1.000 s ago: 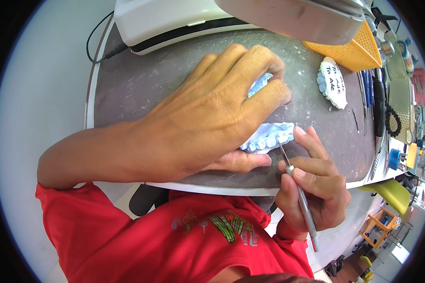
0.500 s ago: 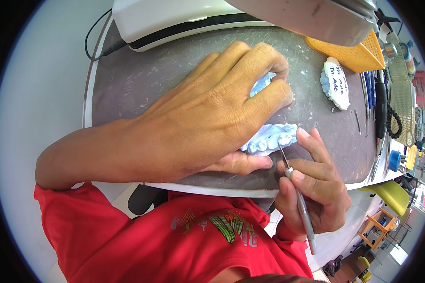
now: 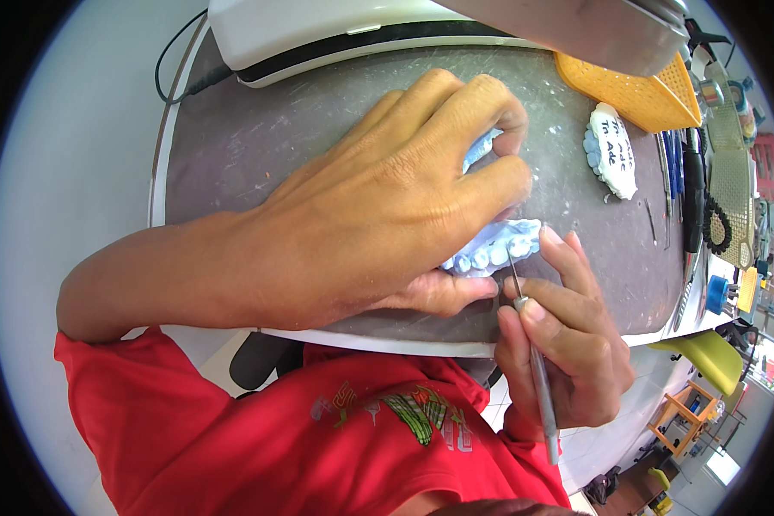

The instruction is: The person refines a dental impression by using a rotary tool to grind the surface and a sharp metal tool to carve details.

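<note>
A pale blue dental cast (image 3: 494,248) with a row of teeth lies on the grey bench top. My left hand (image 3: 404,193) is closed around it, with the thumb along its near side and the curled fingers on its far part; the palm hides much of the cast. Pinched pen-like in my right hand (image 3: 576,344) is a metal carving knife (image 3: 542,387). Its thin tip touches, or nearly touches, a tooth at the right end of the cast. My right index fingertip rests against the cast's right end.
A second cast (image 3: 611,153), white-based with handwriting, lies to the right. Behind it sits a yellow perforated basket (image 3: 636,90). Slim hand tools (image 3: 675,168) line the right edge. A white machine (image 3: 318,30) and a grey lamp-like hood (image 3: 585,26) border the far side.
The knife's handle has swung slightly left and stands a little steeper. My right hand has shifted slightly left. The left hand still holds the cast, which has tilted or moved slightly.
</note>
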Available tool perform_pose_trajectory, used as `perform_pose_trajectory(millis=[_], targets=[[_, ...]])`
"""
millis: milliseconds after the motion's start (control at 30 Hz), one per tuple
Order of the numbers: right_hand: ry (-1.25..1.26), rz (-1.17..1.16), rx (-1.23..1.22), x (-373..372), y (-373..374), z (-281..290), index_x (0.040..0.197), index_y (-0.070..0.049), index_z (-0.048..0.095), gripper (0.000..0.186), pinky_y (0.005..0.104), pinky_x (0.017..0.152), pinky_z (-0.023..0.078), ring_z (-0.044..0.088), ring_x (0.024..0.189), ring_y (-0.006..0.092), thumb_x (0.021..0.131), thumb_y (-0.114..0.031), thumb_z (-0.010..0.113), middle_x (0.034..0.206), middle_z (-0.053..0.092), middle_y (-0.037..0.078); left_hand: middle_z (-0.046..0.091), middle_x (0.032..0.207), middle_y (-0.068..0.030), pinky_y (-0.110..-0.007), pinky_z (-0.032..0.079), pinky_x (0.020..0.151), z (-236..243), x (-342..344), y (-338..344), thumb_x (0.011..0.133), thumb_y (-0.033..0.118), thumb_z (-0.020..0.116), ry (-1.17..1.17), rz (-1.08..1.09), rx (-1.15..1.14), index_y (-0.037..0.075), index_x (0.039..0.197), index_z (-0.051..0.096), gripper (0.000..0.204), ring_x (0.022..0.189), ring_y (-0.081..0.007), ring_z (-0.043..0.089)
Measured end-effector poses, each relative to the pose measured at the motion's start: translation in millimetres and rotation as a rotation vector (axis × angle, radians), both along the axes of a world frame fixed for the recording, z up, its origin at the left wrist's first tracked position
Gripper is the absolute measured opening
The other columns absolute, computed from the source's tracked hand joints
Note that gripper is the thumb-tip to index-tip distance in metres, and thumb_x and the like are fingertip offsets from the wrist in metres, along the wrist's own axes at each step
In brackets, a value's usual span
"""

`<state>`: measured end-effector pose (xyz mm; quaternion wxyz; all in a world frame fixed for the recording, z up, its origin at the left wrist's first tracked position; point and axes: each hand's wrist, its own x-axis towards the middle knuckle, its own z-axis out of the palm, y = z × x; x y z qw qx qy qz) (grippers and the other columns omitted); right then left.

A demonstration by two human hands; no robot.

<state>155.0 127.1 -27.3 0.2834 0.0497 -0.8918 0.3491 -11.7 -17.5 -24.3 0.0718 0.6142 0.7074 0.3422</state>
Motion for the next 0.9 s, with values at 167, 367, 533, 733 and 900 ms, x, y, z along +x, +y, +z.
perform_pose_trajectory(millis=[167, 367, 533, 733, 900], targets=[[0.019, 0.01, -0.095, 4.1, -1.5, -1.9, 0.096, -0.001, 0.057, 0.016, 0.0621, 0.099, 0.048, 0.067, 0.107, 0.0472, 0.087, 0.001, 0.07, 0.084, 0.071, 0.019, 0.043, 0.123, -0.0132, -0.043, 0.039, 0.094, 3.7, 2.8, -1.1, 0.066, 0.021, 0.086, 0.001, 0.037, -0.023, 0.009, 0.1, 0.058, 0.046, 0.112, -0.0332, 0.044], [0.015, 0.026, -0.112, 1.2, 4.9, -1.1, 0.094, -0.002, 0.055, 0.014, 0.0635, 0.101, 0.045, 0.067, 0.105, 0.0483, 0.088, -0.003, 0.068, 0.079, 0.069, 0.018, 0.044, 0.125, -0.0133, -0.044, 0.039, 0.095, 3.8, 1.7, -0.2, 0.064, 0.022, 0.088, -0.015, 0.035, -0.038, 0.011, 0.099, 0.058, 0.047, 0.114, -0.034, 0.044], [0.022, 0.009, -0.074, -0.4, 2.4, -1.4, 0.092, -0.002, 0.056, 0.015, 0.0643, 0.102, 0.044, 0.069, 0.101, 0.0474, 0.086, -0.001, 0.069, 0.075, 0.069, 0.017, 0.044, 0.126, -0.0134, -0.044, 0.038, 0.096, 2.3, 1.6, -0.9, 0.065, 0.023, 0.088, -0.008, 0.03, -0.039, 0.011, 0.099, 0.058, 0.046, 0.116, -0.0342, 0.044], [0.026, -0.024, -0.024, -3.1, 0.2, 0.2, 0.088, -0.002, 0.056, 0.016, 0.0637, 0.099, 0.047, 0.07, 0.098, 0.0463, 0.084, -0.001, 0.071, 0.074, 0.069, 0.017, 0.043, 0.126, -0.0136, -0.044, 0.039, 0.095, 3.4, 2.5, -0.9, 0.065, 0.023, 0.087, -0.007, 0.034, -0.04, 0.01, 0.099, 0.058, 0.046, 0.114, -0.034, 0.044], [0.043, -0.009, 0.003, -3.6, 0.8, -0.2, 0.084, -0.002, 0.055, 0.016, 0.0636, 0.096, 0.049, 0.071, 0.095, 0.0463, 0.083, -0.001, 0.071, 0.071, 0.068, 0.017, 0.043, 0.125, -0.0139, -0.043, 0.039, 0.094, 2.1, 2.9, 0.0, 0.066, 0.022, 0.086, -0.01, 0.029, -0.023, 0.009, 0.098, 0.057, 0.045, 0.111, -0.0338, 0.044]])
